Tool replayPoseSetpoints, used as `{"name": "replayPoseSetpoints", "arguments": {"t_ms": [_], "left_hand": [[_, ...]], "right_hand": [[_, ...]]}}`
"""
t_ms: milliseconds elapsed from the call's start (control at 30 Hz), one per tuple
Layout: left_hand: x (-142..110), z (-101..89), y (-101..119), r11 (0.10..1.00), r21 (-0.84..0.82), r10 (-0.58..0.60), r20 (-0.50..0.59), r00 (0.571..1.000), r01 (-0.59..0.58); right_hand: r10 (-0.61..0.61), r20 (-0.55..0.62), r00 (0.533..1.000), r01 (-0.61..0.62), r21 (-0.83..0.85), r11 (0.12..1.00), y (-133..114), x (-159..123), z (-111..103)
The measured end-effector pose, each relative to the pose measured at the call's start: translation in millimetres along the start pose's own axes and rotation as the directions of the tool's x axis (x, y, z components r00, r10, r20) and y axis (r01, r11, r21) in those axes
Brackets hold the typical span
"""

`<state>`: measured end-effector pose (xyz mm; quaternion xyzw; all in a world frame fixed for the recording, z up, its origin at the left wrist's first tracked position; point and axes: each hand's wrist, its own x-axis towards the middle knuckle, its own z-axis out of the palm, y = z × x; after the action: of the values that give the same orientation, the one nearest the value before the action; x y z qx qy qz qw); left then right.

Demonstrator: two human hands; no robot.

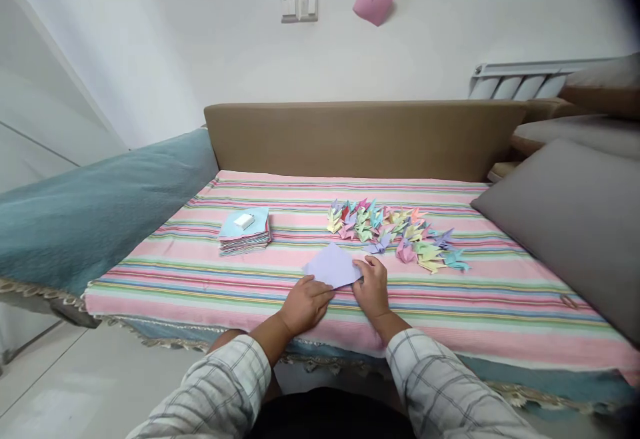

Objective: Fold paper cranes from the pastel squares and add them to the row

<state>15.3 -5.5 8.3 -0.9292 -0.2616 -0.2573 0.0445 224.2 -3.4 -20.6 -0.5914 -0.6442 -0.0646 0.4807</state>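
Note:
A lilac sheet of origami paper (332, 264) lies on the striped cover in front of me, its far corner pointing away. It looks folded along its near edge. My left hand (306, 304) has its fingers together on the near left edge of the paper, with the thumb hidden. At the right corner, my right hand (373, 287) holds the paper between thumb and curled fingers. Just beyond it lie several folded paper cranes (367, 222) in many colours. To the left is a stack of square origami paper (245, 242) with a small white block (244, 221) on top.
The pink striped cover (175, 279) spreads over a sofa seat with a brown backrest (360, 139). A blue-draped armrest (115, 192) bounds the left side. A large grey cushion (575, 219) leans at the right. A small brown loop (569, 301) lies near that cushion.

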Motion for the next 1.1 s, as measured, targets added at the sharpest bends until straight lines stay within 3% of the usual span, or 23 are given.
{"name": "replayPoseSetpoints", "arguments": {"t_ms": [167,333,467,633,867,1100], "left_hand": [[-2,-2.8,7,0.992,-0.049,0.118,0.057,0.991,-0.115],[4,-10.7,2,0.992,-0.04,-0.116,0.089,0.989,0.12],[7,-16.3,-12,0.985,-0.003,-0.173,0.159,0.972,0.175],[5,-9.3,-24,0.98,0.02,-0.198,0.142,0.97,0.197],[1,-3.5,-26,0.977,-0.048,-0.206,0.052,0.977,0.209],[0,-4.5,-25,0.965,-0.082,-0.252,-0.04,0.967,0.248]], "right_hand": [[-0.079,0.232,0.969,0.075,0.026,0.997,4,-7,-23],[-0.106,0.367,0.924,0.092,0.056,0.994,6,-5,-28],[-0.139,0.397,0.907,0.111,0.093,0.99,14,2,-29],[-0.15,0.402,0.903,0.099,0.145,0.984,23,6,-30],[-0.019,0.333,0.943,-0.012,0.092,0.996,29,1,-29],[0.047,0.307,0.95,-0.057,0.023,0.998,44,1,-38]]}}
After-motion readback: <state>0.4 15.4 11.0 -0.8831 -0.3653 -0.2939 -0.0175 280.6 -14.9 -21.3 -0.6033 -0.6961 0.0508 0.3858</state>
